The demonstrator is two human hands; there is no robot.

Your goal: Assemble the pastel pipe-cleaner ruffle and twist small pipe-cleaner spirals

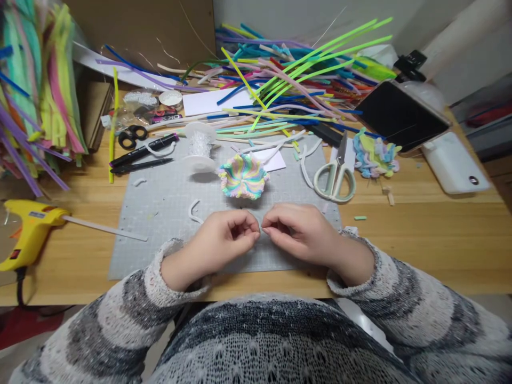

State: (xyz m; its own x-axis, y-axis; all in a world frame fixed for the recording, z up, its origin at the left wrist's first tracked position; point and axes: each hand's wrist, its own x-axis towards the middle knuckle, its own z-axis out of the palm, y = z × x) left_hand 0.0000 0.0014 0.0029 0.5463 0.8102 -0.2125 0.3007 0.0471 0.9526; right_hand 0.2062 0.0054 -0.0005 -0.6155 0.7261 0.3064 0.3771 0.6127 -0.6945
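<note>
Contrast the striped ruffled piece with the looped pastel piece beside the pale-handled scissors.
The ruffled piece is rounded, its stripes meeting mid-piece; the looped piece is irregular in outline. The ruffled piece sits on the gray cutting mat, the looped piece on the wooden table. Both mix pink, yellow and blue.

Smooth, grained wood is seen in the bench, a matt finish on the mat. The scissor blades are made of metal, the glue gun is cased in plastic; the ruffled piece is fuzzily textured, the sleeve roughly knitted.
</note>
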